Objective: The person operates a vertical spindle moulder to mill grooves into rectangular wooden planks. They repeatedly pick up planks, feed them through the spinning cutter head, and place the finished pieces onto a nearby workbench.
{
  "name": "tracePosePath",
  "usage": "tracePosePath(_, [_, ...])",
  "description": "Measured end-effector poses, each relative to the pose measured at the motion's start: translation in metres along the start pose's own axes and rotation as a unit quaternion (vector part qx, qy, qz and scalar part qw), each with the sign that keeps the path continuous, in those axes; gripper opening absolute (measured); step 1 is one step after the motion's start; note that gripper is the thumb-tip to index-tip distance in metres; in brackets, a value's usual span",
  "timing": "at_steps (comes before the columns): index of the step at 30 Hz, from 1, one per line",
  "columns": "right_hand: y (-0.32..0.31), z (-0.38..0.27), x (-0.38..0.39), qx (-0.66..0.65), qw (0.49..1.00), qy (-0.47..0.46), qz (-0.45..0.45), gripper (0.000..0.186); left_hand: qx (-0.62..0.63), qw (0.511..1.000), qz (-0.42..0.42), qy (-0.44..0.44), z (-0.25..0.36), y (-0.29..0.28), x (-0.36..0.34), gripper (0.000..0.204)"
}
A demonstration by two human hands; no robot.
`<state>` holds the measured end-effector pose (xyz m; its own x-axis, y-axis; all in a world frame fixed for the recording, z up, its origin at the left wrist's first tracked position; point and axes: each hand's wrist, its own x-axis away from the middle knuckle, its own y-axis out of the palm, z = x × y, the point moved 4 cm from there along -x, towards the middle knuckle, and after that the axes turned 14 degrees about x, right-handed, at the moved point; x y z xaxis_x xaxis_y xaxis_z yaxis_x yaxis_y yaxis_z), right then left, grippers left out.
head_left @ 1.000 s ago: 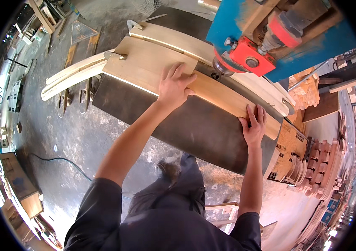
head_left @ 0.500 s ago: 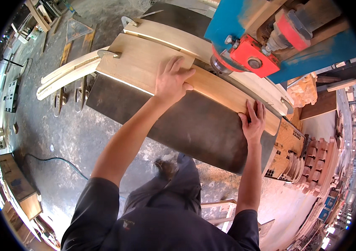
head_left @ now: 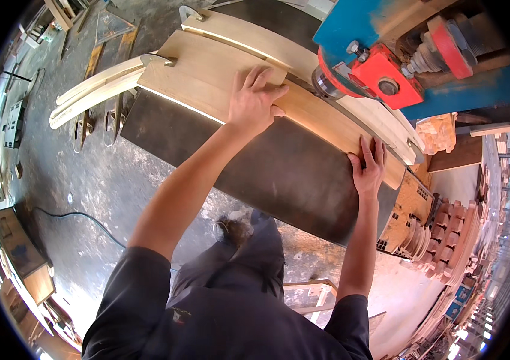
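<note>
On the dark machine table (head_left: 279,171) lie a wide pale wooden board (head_left: 198,72) and a narrower, darker wooden board (head_left: 321,123), lengthwise along the fence. My left hand (head_left: 253,102) rests on the wide board near its right end, fingers spread, thumb toward the narrow one. Farther right, my right hand (head_left: 369,171) presses its spread fingertips on the narrow board near its right end, thumb at the near edge. Just beyond the boards is a round metal head (head_left: 327,83) under a red block (head_left: 387,77); its lower part is hidden.
Pale fence boards (head_left: 231,39) run behind the workpieces, with a curved metal piece (head_left: 158,60) over the wide board's left end. A blue machine frame (head_left: 471,93) overhangs at upper right. Stacked wooden parts (head_left: 447,240) stand right; a cable (head_left: 87,216) crosses the floor.
The whole view has shifted slightly, with the machine appearing farther right. Both hands keep about the same places on the boards; no clear board movement along the fence shows.
</note>
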<state>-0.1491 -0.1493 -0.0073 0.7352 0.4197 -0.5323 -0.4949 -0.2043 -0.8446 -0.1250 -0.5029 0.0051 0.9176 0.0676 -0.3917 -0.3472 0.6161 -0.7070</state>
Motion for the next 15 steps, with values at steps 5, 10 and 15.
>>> tracePosePath(5, [0.0022,-0.0001,-0.0016,0.000,1.000,-0.005,0.004,0.053,-0.005,1.000,-0.002,-0.011,-0.0030,0.0002,-0.0007,0.056])
tracePosePath(10, [0.0046,0.0029,-0.0001,-0.005,1.000,-0.002,-0.007,0.055,-0.020,0.999,-0.021,-0.033,-0.0011,0.0026,-0.0025,0.057])
tracePosePath(15, [0.0058,0.0049,-0.0028,0.002,1.000,-0.003,-0.004,0.054,-0.029,0.999,-0.024,-0.038,-0.0001,0.0041,-0.0055,0.055])
